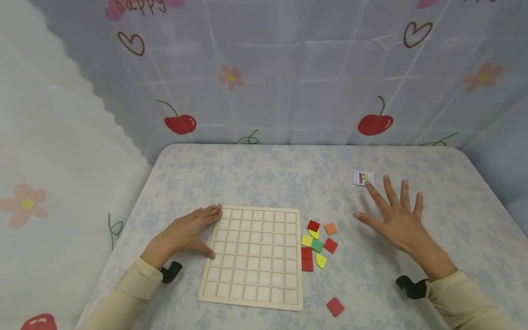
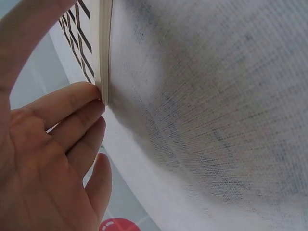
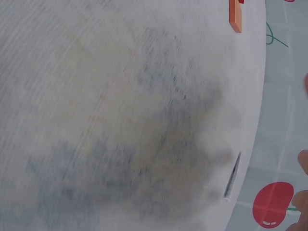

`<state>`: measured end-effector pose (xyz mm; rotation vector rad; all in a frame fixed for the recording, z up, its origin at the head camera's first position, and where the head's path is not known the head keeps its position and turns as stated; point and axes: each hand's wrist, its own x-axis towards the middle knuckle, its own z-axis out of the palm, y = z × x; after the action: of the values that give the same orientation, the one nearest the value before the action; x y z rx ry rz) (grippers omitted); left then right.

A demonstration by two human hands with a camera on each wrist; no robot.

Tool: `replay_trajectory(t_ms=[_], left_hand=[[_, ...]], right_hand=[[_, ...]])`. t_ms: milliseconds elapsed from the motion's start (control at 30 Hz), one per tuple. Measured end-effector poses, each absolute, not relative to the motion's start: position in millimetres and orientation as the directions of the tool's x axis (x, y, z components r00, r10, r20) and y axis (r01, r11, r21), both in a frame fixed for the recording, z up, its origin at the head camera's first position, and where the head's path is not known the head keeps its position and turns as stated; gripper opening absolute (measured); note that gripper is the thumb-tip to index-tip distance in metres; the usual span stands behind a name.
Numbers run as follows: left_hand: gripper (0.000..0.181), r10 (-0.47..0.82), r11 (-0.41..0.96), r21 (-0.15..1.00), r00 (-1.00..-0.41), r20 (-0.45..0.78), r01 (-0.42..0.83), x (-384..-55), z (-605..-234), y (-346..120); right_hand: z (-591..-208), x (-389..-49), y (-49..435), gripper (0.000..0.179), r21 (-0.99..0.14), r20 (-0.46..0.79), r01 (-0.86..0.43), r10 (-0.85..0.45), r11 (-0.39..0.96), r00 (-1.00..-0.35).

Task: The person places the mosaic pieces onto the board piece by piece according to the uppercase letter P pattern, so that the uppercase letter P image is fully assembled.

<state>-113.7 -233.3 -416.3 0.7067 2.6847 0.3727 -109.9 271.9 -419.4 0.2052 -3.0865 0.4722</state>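
A pale wooden grid board [image 1: 254, 257] lies on the table left of centre. My left hand [image 1: 187, 233] touches its left edge, thumb and fingertips against the rim. In the left wrist view, the fingertips of the left hand [image 2: 53, 139] meet the board's edge [image 2: 103, 53]. Off to the right, my right hand [image 1: 398, 223] hovers with its fingers spread, holding nothing. Just beyond its index finger lies a small printed pattern card [image 1: 360, 177]. Only a few fingertips of that hand [image 3: 302, 202] show at the right wrist view's edge.
Beside the board's right edge lie several flat tiles, among them a green square [image 1: 317, 245], an orange square [image 1: 331, 228] and a yellow quarter-circle [image 1: 321, 261]. A lone red square [image 1: 335, 306] lies nearer the front. Behind the table [image 1: 264, 178] hangs a printed curtain [image 1: 288, 91].
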Motion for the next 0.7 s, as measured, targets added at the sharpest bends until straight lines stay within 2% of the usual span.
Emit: replay_trajectory(t_ms=[167,367,467,600,700], left_hand=[[0.115,0.503,0.851,0.317,-0.824,-0.261,0.419,-113.3,-416.0,-232.8],[0.115,0.503,0.853,0.304,-0.825,-0.26,0.424,-113.9,-415.5,-230.5],[0.114,0.509,0.85,0.301,-0.822,-0.256,0.433,-114.1,-415.4,-229.7],[0.115,0.515,0.849,0.285,-0.82,-0.251,0.445,-114.4,-414.8,-229.0],[0.115,0.517,0.849,0.275,-0.819,-0.25,0.452,-114.6,-414.8,-228.8]], right_hand=[[-424.9,-112.4,257.5,0.081,-0.371,0.03,-0.174,-0.176,0.912,-0.984],[-428.9,-115.7,225.5,0.038,-0.456,0.082,-0.319,-0.317,0.831,-0.945],[-431.7,-115.6,210.9,0.027,-0.531,0.129,-0.444,-0.45,0.721,-0.884],[-438.3,-116.4,196.2,0.029,-0.522,0.192,-0.608,-0.613,0.598,-0.767],[-441.9,-116.9,189.6,0.032,-0.492,0.188,-0.657,-0.668,0.571,-0.72]])
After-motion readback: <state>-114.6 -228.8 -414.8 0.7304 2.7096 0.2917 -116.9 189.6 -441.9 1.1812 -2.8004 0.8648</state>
